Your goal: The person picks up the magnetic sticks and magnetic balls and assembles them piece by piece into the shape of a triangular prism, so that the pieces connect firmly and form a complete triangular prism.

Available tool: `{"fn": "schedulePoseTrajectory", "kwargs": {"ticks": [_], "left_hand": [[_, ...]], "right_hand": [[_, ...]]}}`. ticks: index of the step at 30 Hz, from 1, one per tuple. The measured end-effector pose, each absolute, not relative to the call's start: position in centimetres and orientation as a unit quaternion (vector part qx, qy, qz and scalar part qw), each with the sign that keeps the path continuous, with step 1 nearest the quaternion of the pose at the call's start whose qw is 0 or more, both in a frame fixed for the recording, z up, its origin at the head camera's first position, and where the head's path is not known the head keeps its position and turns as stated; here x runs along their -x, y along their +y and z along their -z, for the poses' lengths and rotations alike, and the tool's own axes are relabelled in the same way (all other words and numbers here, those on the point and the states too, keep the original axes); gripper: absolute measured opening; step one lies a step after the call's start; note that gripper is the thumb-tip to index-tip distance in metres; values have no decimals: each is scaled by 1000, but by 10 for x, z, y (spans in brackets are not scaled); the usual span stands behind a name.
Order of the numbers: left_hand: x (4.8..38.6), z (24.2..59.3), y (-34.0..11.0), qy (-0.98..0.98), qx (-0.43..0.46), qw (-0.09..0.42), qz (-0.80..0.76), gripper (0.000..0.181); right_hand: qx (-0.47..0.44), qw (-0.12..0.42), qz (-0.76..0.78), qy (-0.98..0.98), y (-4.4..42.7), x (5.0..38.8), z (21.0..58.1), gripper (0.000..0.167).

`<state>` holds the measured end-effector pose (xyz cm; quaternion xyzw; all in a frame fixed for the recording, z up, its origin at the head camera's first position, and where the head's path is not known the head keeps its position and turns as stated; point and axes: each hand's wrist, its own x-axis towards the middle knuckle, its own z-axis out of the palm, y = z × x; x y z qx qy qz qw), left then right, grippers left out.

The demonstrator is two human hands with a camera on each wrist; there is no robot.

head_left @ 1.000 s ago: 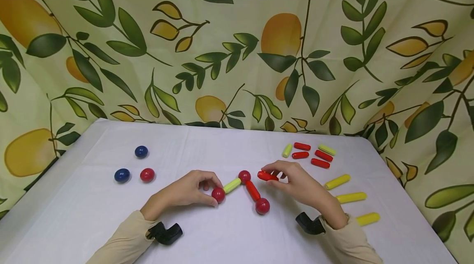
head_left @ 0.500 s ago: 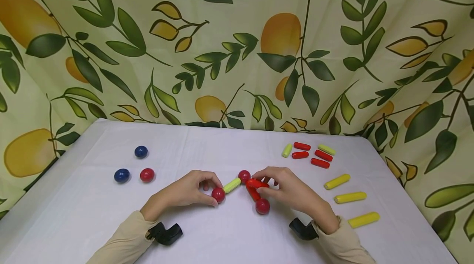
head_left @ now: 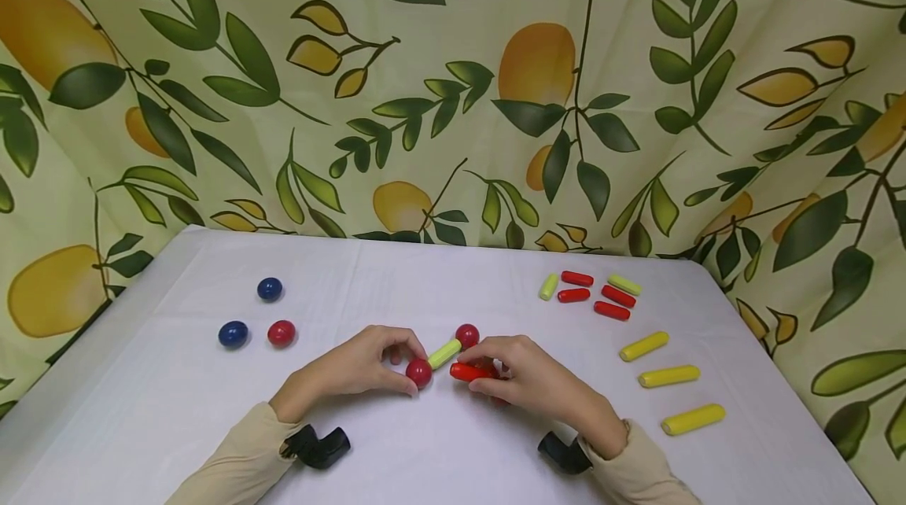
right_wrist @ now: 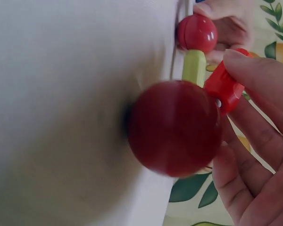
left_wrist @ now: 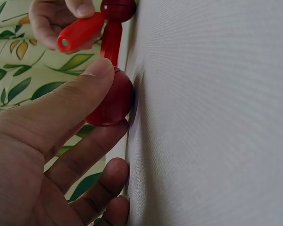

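Observation:
With thumb and fingers, my left hand [head_left: 357, 363] pinches a red ball [head_left: 419, 373] on the table. A lime-green stick [head_left: 445, 353] runs from that ball to a second red ball [head_left: 467, 336]. My right hand [head_left: 531, 375] holds a red stick [head_left: 469, 372] between thumb and fingers, its free end pointing left towards the pinched ball, with a gap between. In the right wrist view a third red ball [right_wrist: 174, 129] looms large beside the held stick [right_wrist: 226, 87]; in the head view the right hand mostly covers this ball and the red stick joined to it.
Two blue balls [head_left: 233, 334] and a loose red ball [head_left: 281, 333] lie at the left. Several short red sticks [head_left: 612, 311] and two lime-green ones [head_left: 624, 285] lie at the back right. Longer yellow sticks [head_left: 668, 377] lie right of the right arm. A patterned curtain [head_left: 453, 96] hangs behind the table.
My right hand has moved left and slightly towards me with the red stick, passing over the joined red stick and ball. The left hand has stayed on its red ball.

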<state>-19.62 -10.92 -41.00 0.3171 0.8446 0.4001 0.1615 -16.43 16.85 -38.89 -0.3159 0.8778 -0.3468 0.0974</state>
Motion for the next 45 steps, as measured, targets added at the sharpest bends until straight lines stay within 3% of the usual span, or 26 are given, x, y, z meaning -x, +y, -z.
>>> {"fn": "schedulePoseTrajectory", "kwargs": {"ticks": [3,24,45], "left_hand": [[196,410,-110,845,-315,164,-401,30],[197,411,-109,845,-314,165,-400,29],[194,409,-107,847,-309,168,-399,30]], "right_hand": [[312,113,345,878,166,163,391,30],[323,88,240,911,164,159,394,28],[284,139,273,909,183,169,388,24]]}}
